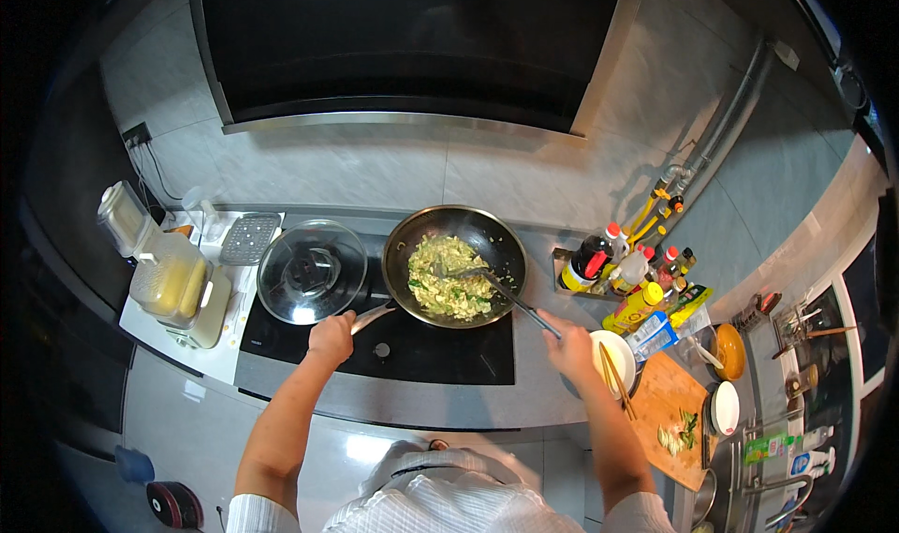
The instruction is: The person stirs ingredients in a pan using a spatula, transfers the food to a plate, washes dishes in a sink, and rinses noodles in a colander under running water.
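A dark wok (509,238) sits on the black cooktop (442,361), with chopped food (449,273) in it, yellow and green, apparently egg with greens. My left hand (331,338) is closed around the wok's handle (372,316). In my right hand (567,345) is the dark handle of a spatula (520,302), whose head lies in the food. A glass lid (312,269) with a dark knob rests on the cooktop left of the wok. Just right of my right hand stands a white bowl (609,347) with wooden chopsticks (613,373) across it.
Several sauce bottles (586,260) stand at the back right. A wooden cutting board (657,406) holds chopped vegetables (678,431), beside a small white bowl (725,408) and an orange bowl (730,352). A food processor (179,287) stands at the left; a range hood (407,118) hangs above.
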Tool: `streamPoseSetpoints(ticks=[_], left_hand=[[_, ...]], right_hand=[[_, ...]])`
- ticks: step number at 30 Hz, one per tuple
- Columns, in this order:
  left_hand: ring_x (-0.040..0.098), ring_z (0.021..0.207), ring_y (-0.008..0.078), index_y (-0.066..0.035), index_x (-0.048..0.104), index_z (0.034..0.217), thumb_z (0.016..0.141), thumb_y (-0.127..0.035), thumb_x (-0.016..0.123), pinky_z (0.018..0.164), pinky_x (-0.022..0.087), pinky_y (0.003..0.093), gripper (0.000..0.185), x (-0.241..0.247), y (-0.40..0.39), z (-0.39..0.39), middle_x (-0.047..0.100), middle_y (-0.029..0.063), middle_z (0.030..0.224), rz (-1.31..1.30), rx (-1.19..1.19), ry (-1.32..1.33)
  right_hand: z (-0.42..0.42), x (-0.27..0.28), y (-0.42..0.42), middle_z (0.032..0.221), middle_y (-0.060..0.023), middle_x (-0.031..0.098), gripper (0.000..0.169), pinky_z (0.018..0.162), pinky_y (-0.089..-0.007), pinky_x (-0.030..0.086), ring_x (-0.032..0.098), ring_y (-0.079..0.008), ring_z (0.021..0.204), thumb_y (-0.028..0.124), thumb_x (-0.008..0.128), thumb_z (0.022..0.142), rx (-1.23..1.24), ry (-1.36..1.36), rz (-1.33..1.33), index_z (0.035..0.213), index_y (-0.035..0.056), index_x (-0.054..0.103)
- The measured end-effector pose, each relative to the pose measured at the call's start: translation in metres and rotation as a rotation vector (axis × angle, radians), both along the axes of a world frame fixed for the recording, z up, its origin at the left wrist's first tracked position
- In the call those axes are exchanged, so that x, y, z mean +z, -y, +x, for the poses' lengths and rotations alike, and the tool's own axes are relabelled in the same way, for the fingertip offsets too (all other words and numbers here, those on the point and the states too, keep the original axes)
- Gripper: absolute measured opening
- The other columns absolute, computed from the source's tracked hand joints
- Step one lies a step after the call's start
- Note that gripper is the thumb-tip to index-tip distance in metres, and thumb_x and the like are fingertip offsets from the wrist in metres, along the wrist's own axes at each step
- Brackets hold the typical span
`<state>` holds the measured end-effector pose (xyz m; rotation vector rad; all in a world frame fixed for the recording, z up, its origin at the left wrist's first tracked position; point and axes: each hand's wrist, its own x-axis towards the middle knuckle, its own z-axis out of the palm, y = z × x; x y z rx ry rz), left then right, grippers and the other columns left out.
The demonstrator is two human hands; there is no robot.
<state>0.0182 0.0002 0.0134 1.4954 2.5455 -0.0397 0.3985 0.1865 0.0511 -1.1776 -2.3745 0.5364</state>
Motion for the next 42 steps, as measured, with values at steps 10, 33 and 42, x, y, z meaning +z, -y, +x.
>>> streamPoseSetpoints(ticks=[10, 33, 42], left_hand=[[0.068, 0.082, 0.0337, -0.010, 0.055, 0.100, 0.082, -0.011, 0.061, 0.071, 0.056, 0.0396, 0.019, -0.008, 0.000, -0.004, 0.068, 0.0169, 0.087, -0.021, -0.011, -0.023], [0.069, 0.080, 0.0305, -0.012, 0.054, 0.102, 0.080, -0.011, 0.064, 0.068, 0.056, 0.0380, 0.024, -0.007, 0.006, -0.013, 0.069, 0.0135, 0.086, -0.024, 0.002, -0.010], [0.069, 0.079, 0.0305, -0.012, 0.054, 0.100, 0.080, -0.011, 0.064, 0.067, 0.056, 0.0383, 0.023, -0.006, -0.006, -0.014, 0.069, 0.0132, 0.084, -0.009, -0.045, -0.008]], right_hand=[[-0.019, 0.070, 0.020, 0.077, -0.0194, 0.065, 0.035, 0.062, -0.0456, 0.052, 0.065, -0.0358, 0.070, 0.013, 0.059, 0.081, 0.211, 0.388, 0.193, 0.115, 0.0160, 0.065], [-0.104, 0.105, -0.032, 0.089, -0.0188, 0.067, 0.027, 0.065, -0.0446, 0.054, 0.068, -0.0333, 0.079, 0.018, 0.056, 0.083, -0.056, 0.738, 0.204, 0.105, 0.0091, 0.066], [-0.086, -0.012, -0.103, 0.075, -0.0194, 0.065, 0.029, 0.065, -0.0418, 0.050, 0.064, -0.0346, 0.072, 0.029, 0.059, 0.086, 0.063, 0.250, -0.197, 0.088, 0.0012, 0.068]])
